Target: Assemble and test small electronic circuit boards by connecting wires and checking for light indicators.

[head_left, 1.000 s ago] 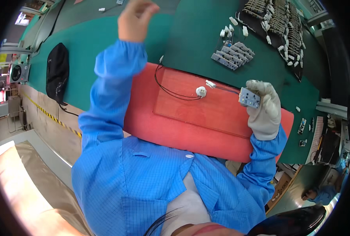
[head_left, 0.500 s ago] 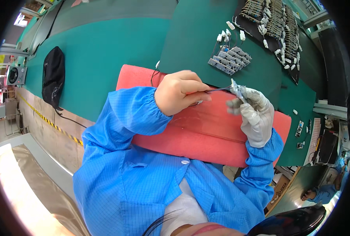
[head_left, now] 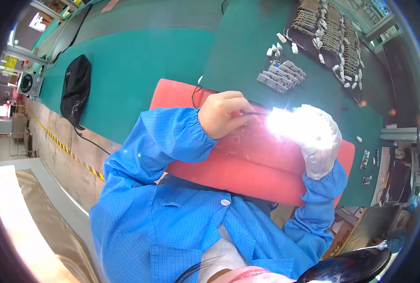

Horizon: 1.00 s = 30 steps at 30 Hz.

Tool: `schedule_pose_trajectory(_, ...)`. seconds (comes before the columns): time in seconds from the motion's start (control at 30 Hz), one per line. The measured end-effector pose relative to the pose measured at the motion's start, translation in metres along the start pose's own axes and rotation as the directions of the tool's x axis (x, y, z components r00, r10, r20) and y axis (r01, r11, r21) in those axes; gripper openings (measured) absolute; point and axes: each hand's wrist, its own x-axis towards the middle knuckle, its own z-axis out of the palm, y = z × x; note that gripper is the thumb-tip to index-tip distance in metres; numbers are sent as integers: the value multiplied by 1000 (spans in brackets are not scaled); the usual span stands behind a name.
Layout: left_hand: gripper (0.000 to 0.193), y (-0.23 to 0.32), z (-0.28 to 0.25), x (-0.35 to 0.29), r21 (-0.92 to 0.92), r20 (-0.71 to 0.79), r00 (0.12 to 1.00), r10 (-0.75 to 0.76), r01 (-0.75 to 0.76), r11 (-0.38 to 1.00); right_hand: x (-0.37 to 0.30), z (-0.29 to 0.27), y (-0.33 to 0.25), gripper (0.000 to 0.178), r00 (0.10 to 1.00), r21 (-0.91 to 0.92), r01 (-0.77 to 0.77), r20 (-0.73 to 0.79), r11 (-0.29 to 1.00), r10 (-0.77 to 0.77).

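Observation:
My bare left hand pinches a thin dark wire above the red cushion. The wire runs right to a small circuit board that glows white. My right hand, in a white glove, grips that board. Glare from the light hides its fingertips and most of the board. Another stretch of dark wire with a white connector lies over the cushion's far edge, beside my left hand.
Beyond the cushion, several grey boards with white plugs sit on the green table. Many wired boards stand in rows at the far right. A black cloth bag lies left. Small loose boards are at the right.
The board in my right hand has lit up brightly, washing out the glove. My left hand still pinches the wire. The whole view has shifted slightly.

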Motion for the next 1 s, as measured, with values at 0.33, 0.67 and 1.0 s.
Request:
schedule_pose_trajectory(0.33, 16, -23, 1, 2, 59, -14, 961, 275, -274, 960, 1, 0, 1, 39, 956, 426, -283, 52, 859, 289)
schedule_pose_trajectory(0.67, 16, -16, -4, 3, 82, 28, 957, 288, -289, 954, 2, -5, 7, 36, 973, 161, -221, 110, 962, 205)
schedule_pose_trajectory(1.0, 15, -14, -5, 0, 70, 34, 960, 276, -278, 958, -2, 1, 9, 38, 977, 177, -210, 86, 962, 197)
